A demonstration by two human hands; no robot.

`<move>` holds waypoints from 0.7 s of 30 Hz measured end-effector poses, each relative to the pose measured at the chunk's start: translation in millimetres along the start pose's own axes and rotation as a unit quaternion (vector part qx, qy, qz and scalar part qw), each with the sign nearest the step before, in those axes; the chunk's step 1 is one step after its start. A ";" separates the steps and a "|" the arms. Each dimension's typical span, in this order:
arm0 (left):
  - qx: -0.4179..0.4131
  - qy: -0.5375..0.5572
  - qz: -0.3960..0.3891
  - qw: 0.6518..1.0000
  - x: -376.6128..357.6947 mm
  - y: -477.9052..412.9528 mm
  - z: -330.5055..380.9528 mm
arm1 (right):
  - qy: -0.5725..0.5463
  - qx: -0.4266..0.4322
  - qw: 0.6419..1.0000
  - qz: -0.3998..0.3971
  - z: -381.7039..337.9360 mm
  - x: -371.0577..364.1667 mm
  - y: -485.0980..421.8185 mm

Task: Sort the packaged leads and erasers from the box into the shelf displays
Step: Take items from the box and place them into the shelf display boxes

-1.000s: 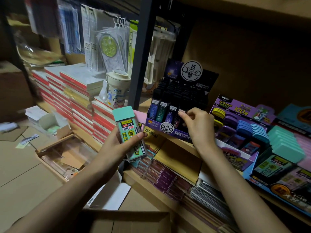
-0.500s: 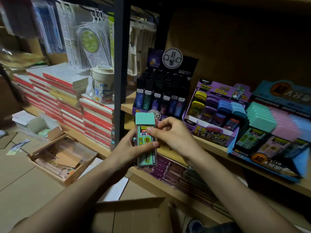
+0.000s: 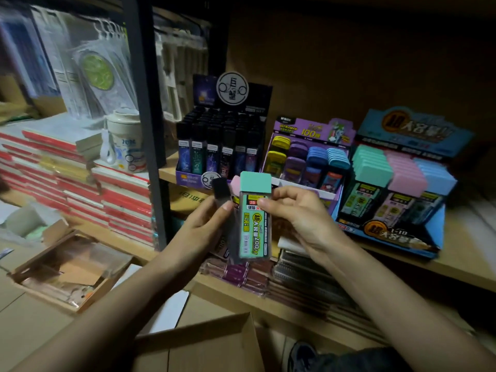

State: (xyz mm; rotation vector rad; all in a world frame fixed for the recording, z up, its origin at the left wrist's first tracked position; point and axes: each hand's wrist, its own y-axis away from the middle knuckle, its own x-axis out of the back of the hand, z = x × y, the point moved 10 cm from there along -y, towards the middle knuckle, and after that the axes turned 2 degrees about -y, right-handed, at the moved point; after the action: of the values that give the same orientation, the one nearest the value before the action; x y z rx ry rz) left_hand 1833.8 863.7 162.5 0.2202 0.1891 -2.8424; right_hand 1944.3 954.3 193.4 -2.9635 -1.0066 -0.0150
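In front of the shelf my right hand (image 3: pixel 300 216) pinches a lead pack with a mint-green cap (image 3: pixel 255 221) near its top. My left hand (image 3: pixel 204 226) holds a black-capped lead pack (image 3: pixel 224 210), with a pink-capped pack (image 3: pixel 235 182) behind it. On the shelf stand three displays: a dark one with black lead tubes (image 3: pixel 220 149), a purple one with coloured cases (image 3: pixel 306 157), and a blue one (image 3: pixel 394 189) with rows of mint, pink and blue-capped packs. The cardboard box (image 3: pixel 198 345) sits open below my arms.
A black shelf post (image 3: pixel 145 130) rises left of the displays. Red-edged notebook stacks (image 3: pixel 80 178) and a white cup (image 3: pixel 126 140) lie to the left. A shallow tray with clear film (image 3: pixel 69 269) rests on the floor. Packaged goods fill the lower shelf (image 3: pixel 268 272).
My right hand came back from the dark display and took hold of the mint-capped pack. My left hand now holds the black- and pink-capped packs apart from it. The view shifted right.
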 end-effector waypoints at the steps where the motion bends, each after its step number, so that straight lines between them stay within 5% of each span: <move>1: -0.010 -0.010 -0.001 1.000 -4.6 -2.1 2.0 | 0.007 0.021 1.000 0.011 -7.7 12.8 2.5; 12: -0.047 0.003 -0.005 0.999 -38.6 -20.9 -9.9 | 0.106 0.220 0.936 0.254 -86.4 180.9 54.1; 21: -0.025 -0.014 0.028 0.999 -26.5 -16.2 -24.1 | 0.184 0.233 0.928 0.224 -76.3 172.6 40.5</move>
State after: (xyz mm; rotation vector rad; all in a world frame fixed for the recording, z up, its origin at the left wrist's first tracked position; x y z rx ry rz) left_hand 1857.4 889.9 145.1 0.1718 0.2452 -2.7803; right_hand 2105.4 1026.3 271.6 -2.5360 -0.2317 -0.2743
